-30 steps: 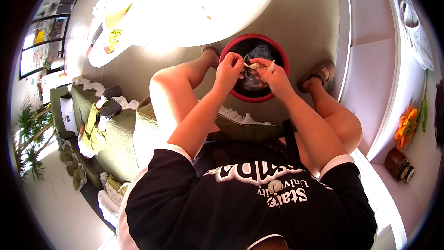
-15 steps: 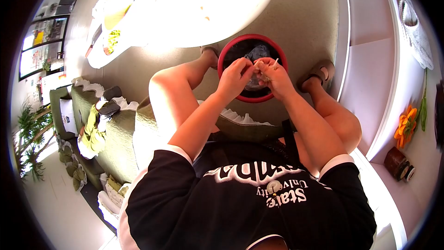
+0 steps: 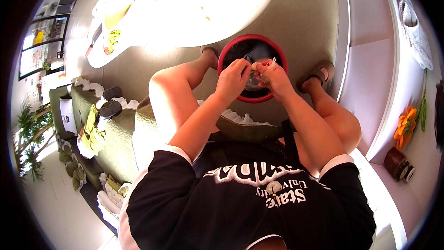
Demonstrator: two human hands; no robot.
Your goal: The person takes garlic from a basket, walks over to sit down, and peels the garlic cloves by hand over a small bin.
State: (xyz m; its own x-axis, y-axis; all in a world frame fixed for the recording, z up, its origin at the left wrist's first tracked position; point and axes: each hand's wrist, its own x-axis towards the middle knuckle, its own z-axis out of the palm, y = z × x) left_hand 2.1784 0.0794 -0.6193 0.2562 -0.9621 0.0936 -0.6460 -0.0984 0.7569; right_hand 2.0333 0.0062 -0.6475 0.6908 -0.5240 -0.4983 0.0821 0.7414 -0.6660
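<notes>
Above a red-rimmed bin (image 3: 223, 48), my two hands meet with fingertips close together. My right hand (image 3: 277, 79) is closed around a small pale thing that looks like a garlic bulb (image 3: 273, 62); a thin stalk sticks up past the fingers. My left hand (image 3: 232, 78) has its thumb and fingers pinched together beside a whitish bit (image 3: 254, 66) at the right fingertips. What the left fingers grip, if anything, is hidden. Inside the bin a dark bag liner (image 3: 240, 51) shows, with something clear and shiny below my hands.
A large white table (image 3: 222, 23), glaring in sunlight, stands ahead, with yellow-orange food and a dish of green pieces (image 3: 113, 39). Another person's legs and dark shoes (image 3: 110, 108) rest on the green sofa (image 3: 122, 129) at left. White cabinets (image 3: 370, 69), an orange flower (image 3: 405, 127) and a jar (image 3: 397, 163) are at right.
My left hand has drawn slightly left, opening a small gap between the fingertips. The stalk in my right hand has shifted a little. The bin and surroundings stay put.
</notes>
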